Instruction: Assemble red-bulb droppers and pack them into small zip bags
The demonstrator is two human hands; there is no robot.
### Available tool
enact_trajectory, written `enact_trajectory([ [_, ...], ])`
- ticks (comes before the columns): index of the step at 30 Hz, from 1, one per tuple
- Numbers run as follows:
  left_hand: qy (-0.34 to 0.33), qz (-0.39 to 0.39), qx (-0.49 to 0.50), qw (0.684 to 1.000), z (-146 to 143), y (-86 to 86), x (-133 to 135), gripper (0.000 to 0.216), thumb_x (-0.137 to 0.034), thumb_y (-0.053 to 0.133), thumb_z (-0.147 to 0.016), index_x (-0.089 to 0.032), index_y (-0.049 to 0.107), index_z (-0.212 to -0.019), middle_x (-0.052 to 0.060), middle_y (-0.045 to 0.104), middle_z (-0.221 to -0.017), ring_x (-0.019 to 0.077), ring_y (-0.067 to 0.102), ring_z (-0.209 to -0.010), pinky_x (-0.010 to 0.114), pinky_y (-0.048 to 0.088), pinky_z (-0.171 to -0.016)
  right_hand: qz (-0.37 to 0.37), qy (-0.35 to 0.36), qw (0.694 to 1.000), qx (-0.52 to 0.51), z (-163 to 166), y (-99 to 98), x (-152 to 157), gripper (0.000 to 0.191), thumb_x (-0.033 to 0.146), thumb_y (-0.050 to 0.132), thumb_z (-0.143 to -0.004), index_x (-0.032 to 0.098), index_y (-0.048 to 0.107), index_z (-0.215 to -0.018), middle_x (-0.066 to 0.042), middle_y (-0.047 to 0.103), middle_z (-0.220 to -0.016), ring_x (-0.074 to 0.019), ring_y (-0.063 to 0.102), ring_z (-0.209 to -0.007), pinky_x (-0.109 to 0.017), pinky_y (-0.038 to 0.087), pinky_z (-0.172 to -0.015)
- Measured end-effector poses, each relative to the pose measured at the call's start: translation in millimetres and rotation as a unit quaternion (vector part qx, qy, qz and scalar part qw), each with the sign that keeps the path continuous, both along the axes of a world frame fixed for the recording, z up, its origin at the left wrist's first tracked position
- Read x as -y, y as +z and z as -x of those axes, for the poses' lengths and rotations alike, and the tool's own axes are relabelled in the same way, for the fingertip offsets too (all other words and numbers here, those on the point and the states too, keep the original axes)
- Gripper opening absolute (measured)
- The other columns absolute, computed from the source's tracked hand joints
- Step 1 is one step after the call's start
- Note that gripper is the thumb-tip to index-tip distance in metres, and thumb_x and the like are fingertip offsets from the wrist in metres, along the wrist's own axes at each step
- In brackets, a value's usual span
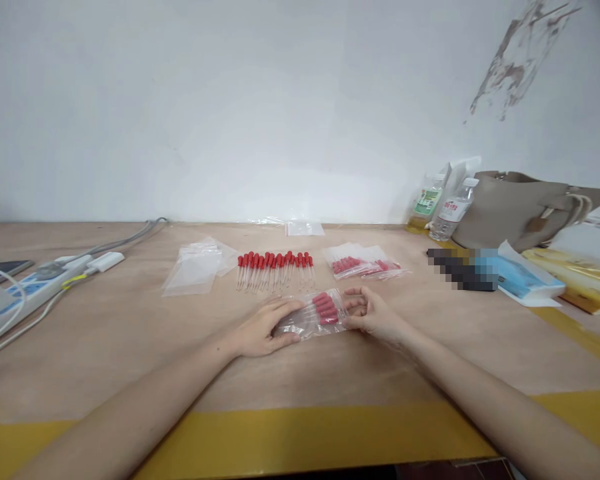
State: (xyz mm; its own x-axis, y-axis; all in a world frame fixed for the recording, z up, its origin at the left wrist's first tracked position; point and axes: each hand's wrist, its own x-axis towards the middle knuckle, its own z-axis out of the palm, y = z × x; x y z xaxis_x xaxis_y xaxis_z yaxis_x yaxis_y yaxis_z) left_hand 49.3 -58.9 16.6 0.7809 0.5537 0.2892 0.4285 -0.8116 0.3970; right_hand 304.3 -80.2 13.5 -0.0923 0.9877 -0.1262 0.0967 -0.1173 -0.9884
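Note:
A small clear plastic bag with several red-topped droppers inside lies on the wooden table, held between both hands. My left hand grips its left end, fingers curled over the plastic. My right hand pinches its right end. Just beyond, a row of loose red-topped droppers lies on the table. To their left sits a pile of empty clear bags. To their right lies a stack of filled bags with red tops showing.
A power strip with cables and a phone lie at the left. Two bottles, a beige handbag and printed packets stand at the right. Another clear bag lies by the wall. Yellow tape edges the table.

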Motion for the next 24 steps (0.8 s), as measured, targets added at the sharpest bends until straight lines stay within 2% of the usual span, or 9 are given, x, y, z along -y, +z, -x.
enact_trajectory([
  [4,0.002,0.006,-0.007,1.000,1,1.2,0,0.054,-0.040,0.051,-0.081,-0.023,0.034,-0.130,0.008,0.049,-0.122,0.0223,0.047,-0.109,0.038,0.038,-0.093,-0.002,0.061,0.998,-0.022,-5,-1.3,-3,0.058,0.013,0.073,-0.048,0.017,0.045,-0.099,0.004,0.061,-0.067,-0.0089,0.056,-0.057,-0.020,0.043,-0.053],
  [8,0.000,0.005,-0.011,1.000,1,2.2,0,0.056,-0.041,0.052,-0.080,-0.023,0.034,-0.130,0.008,0.050,-0.122,0.0226,0.048,-0.108,0.039,0.039,-0.093,-0.013,-0.016,0.999,0.031,-9,-1.3,-7,0.057,0.019,0.077,-0.048,0.016,0.046,-0.096,0.010,0.049,-0.054,-0.0042,0.044,-0.043,-0.016,0.032,-0.040],
  [11,-0.008,0.000,-0.014,1.000,2,1.5,0,0.056,-0.041,0.052,-0.080,-0.022,0.034,-0.130,0.008,0.050,-0.123,0.0226,0.047,-0.110,0.040,0.037,-0.095,0.013,-0.044,0.996,0.074,-6,-1.3,-9,0.051,0.032,0.074,-0.055,0.016,0.048,-0.096,0.008,0.050,-0.056,-0.0034,0.037,-0.035,-0.018,0.024,-0.031],
  [15,-0.028,0.001,-0.019,0.999,3,-0.7,-1,0.057,-0.041,0.052,-0.080,-0.024,0.033,-0.131,0.007,0.048,-0.127,0.0227,0.044,-0.114,0.040,0.034,-0.098,0.026,0.030,0.995,0.088,-2,-3.0,-14,0.039,0.040,0.070,-0.060,0.015,0.055,-0.085,0.007,0.048,-0.047,-0.0036,0.033,-0.030,-0.018,0.018,-0.028],
  [17,-0.039,0.004,-0.019,0.999,3,-0.9,-1,0.057,-0.041,0.052,-0.081,-0.024,0.033,-0.131,0.006,0.047,-0.128,0.0230,0.043,-0.115,0.041,0.032,-0.100,0.031,0.070,0.995,0.071,-2,-3.1,-15,0.032,0.038,0.071,-0.059,0.014,0.058,-0.075,0.007,0.047,-0.044,-0.0028,0.032,-0.031,-0.018,0.019,-0.030],
  [19,-0.049,0.006,-0.017,0.999,3,-0.2,-1,0.057,-0.041,0.052,-0.081,-0.025,0.032,-0.132,0.006,0.046,-0.129,0.0230,0.043,-0.116,0.042,0.031,-0.101,0.040,0.077,0.995,0.050,-2,-2.3,-15,0.028,0.037,0.071,-0.058,0.014,0.058,-0.068,0.007,0.048,-0.043,-0.0023,0.033,-0.032,-0.017,0.021,-0.032],
  [24,-0.034,0.002,0.015,0.999,3,1.1,0,0.056,-0.038,0.052,-0.081,-0.024,0.033,-0.132,0.007,0.041,-0.133,0.0213,0.039,-0.121,0.038,0.033,-0.101,0.032,0.083,0.994,-0.068,-7,2.3,-10,0.026,0.037,0.069,-0.062,0.016,0.055,-0.070,0.003,0.059,-0.058,-0.0066,0.051,-0.046,-0.017,0.037,-0.041],
])
